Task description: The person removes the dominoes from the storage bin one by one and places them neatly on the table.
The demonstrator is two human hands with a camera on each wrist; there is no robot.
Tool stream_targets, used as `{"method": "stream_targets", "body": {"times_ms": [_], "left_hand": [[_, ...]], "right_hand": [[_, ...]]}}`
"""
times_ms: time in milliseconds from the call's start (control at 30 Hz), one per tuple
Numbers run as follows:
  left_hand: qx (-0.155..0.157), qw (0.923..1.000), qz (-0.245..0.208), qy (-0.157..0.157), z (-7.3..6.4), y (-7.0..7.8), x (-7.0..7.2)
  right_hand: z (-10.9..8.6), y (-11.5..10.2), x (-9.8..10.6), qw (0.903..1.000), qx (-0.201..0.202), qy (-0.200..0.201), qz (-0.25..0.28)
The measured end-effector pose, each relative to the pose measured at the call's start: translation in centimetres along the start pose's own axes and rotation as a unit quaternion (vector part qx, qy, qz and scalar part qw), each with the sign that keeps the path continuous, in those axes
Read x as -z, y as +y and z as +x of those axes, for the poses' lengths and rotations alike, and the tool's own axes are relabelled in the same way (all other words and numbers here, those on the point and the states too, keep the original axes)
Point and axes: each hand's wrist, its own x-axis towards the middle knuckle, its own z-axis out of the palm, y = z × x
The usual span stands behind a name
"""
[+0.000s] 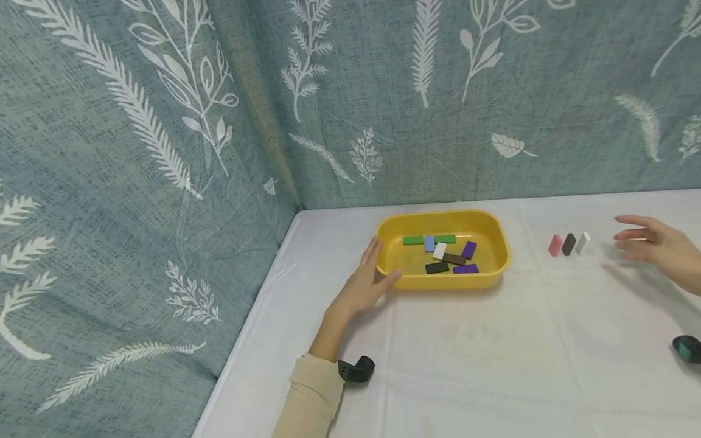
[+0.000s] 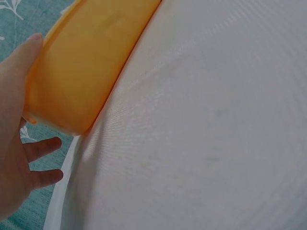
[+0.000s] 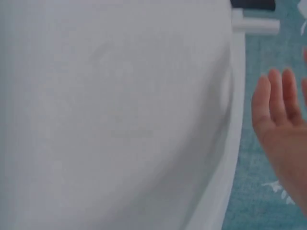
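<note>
At its left end, a yellow plastic tray (image 1: 446,281) is held by my left hand (image 1: 364,286); the thumb lies over the front rim and fingers reach along the left side. In the left wrist view two fingers of that hand (image 2: 14,143) stick out free of the tray (image 2: 86,62). My right hand (image 1: 654,246) hovers with loose fingers, holding nothing, to the right of a small white block (image 1: 583,243). Beside that block stand a dark brown block (image 1: 569,244) and a pink block (image 1: 555,245), upright in a row.
Inside the tray lie several small blocks, among them a green one (image 1: 413,241), a blue one (image 1: 429,244), a black one (image 1: 437,267) and a purple one (image 1: 465,269). A white cloth (image 1: 465,359) covers the table. Patterned teal curtains (image 1: 361,91) hang behind and left.
</note>
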Motion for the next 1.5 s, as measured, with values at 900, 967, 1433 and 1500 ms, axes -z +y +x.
{"method": "stream_targets", "body": {"times_ms": [900, 967, 1433, 1500], "left_hand": [[-0.003, 0.9999, -0.014, -0.001, 0.0, 0.0, 0.2], [-0.006, 0.9999, -0.015, -0.002, 0.0, 0.0, 0.2], [-0.012, 0.9998, -0.017, -0.005, -0.1, -0.2, 0.2], [-0.014, 0.9998, -0.016, -0.004, -0.1, -0.2, 0.3]], "right_hand": [[-1.6, -11.1, -8.3, 0.7986, -0.048, -0.162, 0.578], [-1.2, -12.1, -9.3, 0.8100, -0.073, -0.175, 0.555], [1.7, -17.8, -16.4, 0.8419, -0.160, -0.204, 0.474], [2.2, -18.3, -17.3, 0.8509, -0.161, -0.209, 0.454]]}}
